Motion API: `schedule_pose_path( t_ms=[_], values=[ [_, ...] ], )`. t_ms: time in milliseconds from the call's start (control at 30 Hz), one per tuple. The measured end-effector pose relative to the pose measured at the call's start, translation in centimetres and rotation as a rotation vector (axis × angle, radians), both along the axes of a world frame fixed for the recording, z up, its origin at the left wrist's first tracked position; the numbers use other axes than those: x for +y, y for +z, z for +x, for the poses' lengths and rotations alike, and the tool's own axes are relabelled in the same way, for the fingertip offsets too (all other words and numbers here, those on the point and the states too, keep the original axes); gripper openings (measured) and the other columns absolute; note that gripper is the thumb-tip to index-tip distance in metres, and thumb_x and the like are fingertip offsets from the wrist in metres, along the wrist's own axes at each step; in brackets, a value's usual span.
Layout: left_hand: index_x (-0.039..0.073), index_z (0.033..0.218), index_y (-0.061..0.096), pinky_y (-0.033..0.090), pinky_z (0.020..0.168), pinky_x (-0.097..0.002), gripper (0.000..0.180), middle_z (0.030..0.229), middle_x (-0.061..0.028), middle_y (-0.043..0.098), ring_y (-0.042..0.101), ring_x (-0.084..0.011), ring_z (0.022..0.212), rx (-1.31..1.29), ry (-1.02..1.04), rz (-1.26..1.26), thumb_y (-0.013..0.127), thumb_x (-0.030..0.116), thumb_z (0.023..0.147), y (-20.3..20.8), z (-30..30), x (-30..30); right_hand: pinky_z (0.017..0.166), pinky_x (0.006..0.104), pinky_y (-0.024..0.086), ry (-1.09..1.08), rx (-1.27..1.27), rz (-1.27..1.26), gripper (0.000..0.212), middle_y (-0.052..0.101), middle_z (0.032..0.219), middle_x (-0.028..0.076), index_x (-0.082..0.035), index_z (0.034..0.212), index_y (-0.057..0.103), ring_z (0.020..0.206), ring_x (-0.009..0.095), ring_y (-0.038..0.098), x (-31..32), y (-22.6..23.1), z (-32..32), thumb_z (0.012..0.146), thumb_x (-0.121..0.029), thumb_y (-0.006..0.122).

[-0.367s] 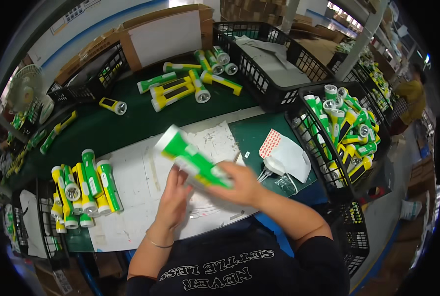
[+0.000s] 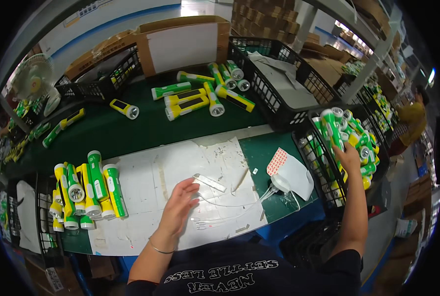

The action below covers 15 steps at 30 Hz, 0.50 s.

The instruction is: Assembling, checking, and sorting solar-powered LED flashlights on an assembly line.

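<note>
Green flashlight (image 2: 332, 129) grasped in my right hand (image 2: 348, 158) at the crate (image 2: 302, 129), best handled without knocks; left hand (image 2: 179, 201) empty, fingers loosely curled.

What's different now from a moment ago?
The right hand moved right, from over the white board to the black crate, and holds a flashlight there. The left hand stays over the board, empty. The flashlight pile at left stayed put.
</note>
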<state>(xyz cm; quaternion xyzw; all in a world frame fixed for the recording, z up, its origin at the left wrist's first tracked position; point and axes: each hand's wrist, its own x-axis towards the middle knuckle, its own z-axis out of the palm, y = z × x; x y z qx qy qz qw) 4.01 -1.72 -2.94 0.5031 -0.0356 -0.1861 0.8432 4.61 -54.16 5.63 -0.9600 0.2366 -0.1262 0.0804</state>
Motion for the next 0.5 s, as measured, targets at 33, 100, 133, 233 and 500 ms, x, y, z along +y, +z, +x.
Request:
schedule_pose_path(
  t_ms=[33, 100, 133, 233, 500],
  values=[
    [0.008, 0.130, 0.038, 0.033, 0.094, -0.0336, 0.047, 0.122, -0.0057, 0.048, 0.043, -0.0154, 0.113, 0.004, -0.019, -0.013, 0.050, 0.027, 0.089, 0.2, 0.2, -0.1, 0.075, 0.0440, 0.046, -0.025, 0.088, -0.024, 0.053, 0.062, 0.090, 0.023, 0.000, 0.093, 0.062, 0.088, 0.038, 0.059, 0.0, -0.5, 0.7, 0.076, -0.050, 0.060],
    [0.007, 0.129, 0.039, 0.033, 0.094, -0.0335, 0.047, 0.122, -0.0058, 0.048, 0.043, -0.0154, 0.114, 0.025, -0.025, 0.020, 0.050, 0.028, 0.089, 0.4, 0.7, -0.1, 0.078, 0.0426, 0.047, -0.063, 0.042, -0.164, 0.055, 0.062, 0.097, 0.020, -0.002, 0.101, 0.061, 0.092, 0.035, 0.059, 2.0, 0.0, 1.7, 0.075, -0.051, 0.060],
    [0.007, 0.128, 0.040, 0.034, 0.095, -0.0331, 0.045, 0.122, -0.0058, 0.048, 0.044, -0.0152, 0.114, 0.034, -0.024, 0.019, 0.050, 0.027, 0.089, 0.3, 1.0, -0.1, 0.079, 0.0414, 0.048, -0.102, -0.078, -0.287, 0.056, 0.060, 0.106, 0.017, -0.006, 0.111, 0.057, 0.095, 0.032, 0.059, 4.3, 0.4, 2.7, 0.076, -0.049, 0.061],
    [0.008, 0.127, 0.041, 0.035, 0.093, -0.0292, 0.040, 0.120, -0.0048, 0.046, 0.042, -0.0137, 0.113, 0.088, -0.014, -0.016, 0.050, 0.021, 0.090, -0.1, 1.1, 0.7, 0.078, 0.0385, 0.048, 0.255, -0.323, -0.128, 0.045, 0.061, 0.106, 0.011, -0.008, 0.108, 0.058, 0.095, 0.031, 0.059, 12.5, 0.4, 8.6, 0.076, -0.038, 0.066],
    [0.008, 0.125, 0.042, 0.037, 0.091, -0.0275, 0.039, 0.116, -0.0040, 0.049, 0.045, -0.0124, 0.109, 0.132, 0.047, 0.030, 0.050, 0.022, 0.090, 0.3, 0.2, 2.0, 0.075, 0.0397, 0.050, 0.526, 0.207, 0.050, 0.063, 0.052, 0.117, 0.016, -0.026, 0.131, 0.041, 0.097, 0.033, 0.059, 29.0, -8.4, 23.8, 0.076, -0.048, 0.062]
  ],
)
